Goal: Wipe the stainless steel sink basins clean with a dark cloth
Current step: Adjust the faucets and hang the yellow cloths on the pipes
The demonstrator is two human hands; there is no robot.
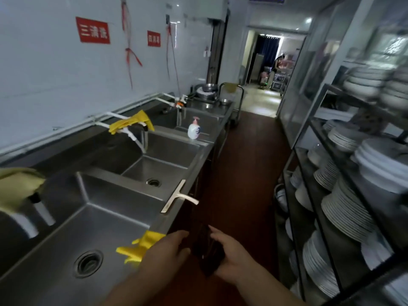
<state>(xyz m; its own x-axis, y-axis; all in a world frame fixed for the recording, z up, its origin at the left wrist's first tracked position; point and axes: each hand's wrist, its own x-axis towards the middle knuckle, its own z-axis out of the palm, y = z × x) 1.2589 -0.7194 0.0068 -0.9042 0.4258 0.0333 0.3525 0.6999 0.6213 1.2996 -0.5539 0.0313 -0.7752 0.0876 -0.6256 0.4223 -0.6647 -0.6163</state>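
A dark cloth (206, 250) hangs bunched between my two hands, low in the middle of the head view, over the floor just off the counter's front edge. My left hand (164, 253) pinches its left side and my right hand (230, 257) cups it from the right. To the left lies the nearest stainless steel basin (103, 230) with its round drain (88, 263). Beyond a divider sits the second basin (161, 171), and a third basin (198, 122) lies further back.
A yellow rubber glove (141, 246) drapes over the near basin's front rim beside my left hand. A squeegee (176, 195) lies on the counter edge, a soap pump bottle (194, 129) further back. More yellow gloves (132, 122) hang on taps. Racks of stacked plates (344, 208) line the right.
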